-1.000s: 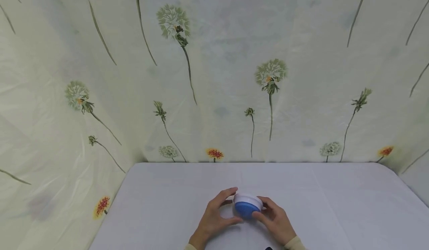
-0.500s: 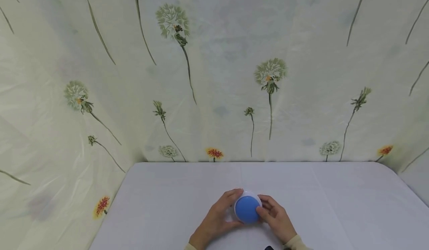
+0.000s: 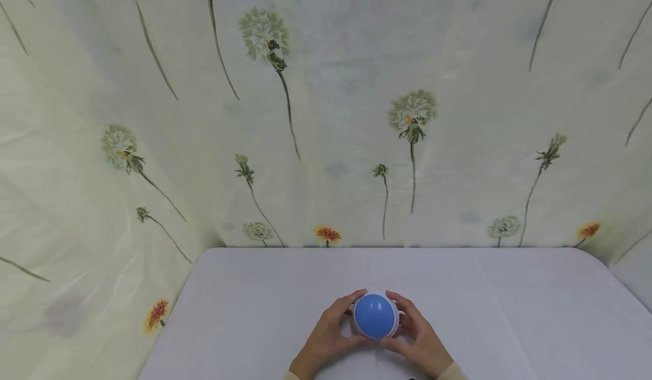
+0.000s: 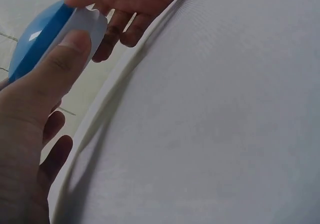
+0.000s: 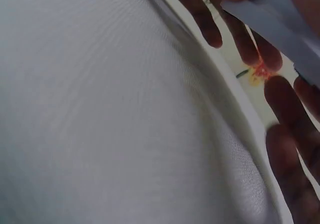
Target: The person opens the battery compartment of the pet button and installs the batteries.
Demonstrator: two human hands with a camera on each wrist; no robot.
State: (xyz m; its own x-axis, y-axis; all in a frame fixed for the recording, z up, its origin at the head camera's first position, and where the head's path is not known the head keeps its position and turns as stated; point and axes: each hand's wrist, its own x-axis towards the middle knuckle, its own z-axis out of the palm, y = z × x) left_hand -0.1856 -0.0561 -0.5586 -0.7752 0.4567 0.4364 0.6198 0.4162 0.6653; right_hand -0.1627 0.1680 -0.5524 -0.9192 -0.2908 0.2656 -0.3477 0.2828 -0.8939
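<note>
A round white object with a glossy blue domed face (image 3: pixel 374 316) is between my two hands, its kind unclear. In the head view the blue dome faces up toward the camera. My left hand (image 3: pixel 331 329) holds its left side, fingers at the far rim and thumb at the near rim. From the other side my right hand (image 3: pixel 419 334) grips it the same way. The left wrist view shows the left thumb (image 4: pixel 62 64) pressed on the white side wall (image 4: pixel 82 26), beside the blue dome. Only part of the white body (image 5: pixel 275 24) shows in the right wrist view.
A white cloth covers the table (image 3: pixel 265 289) under the hands. Behind and at the sides hangs a pale curtain (image 3: pixel 336 114) printed with dandelions and orange flowers. A small dark thing just shows at the bottom edge, by the right sleeve (image 3: pixel 452 372).
The round object has tilted so its blue face, first turned toward the near side, now points up at the camera. My left hand has closed in on it, and the right fingers have shifted along the rim.
</note>
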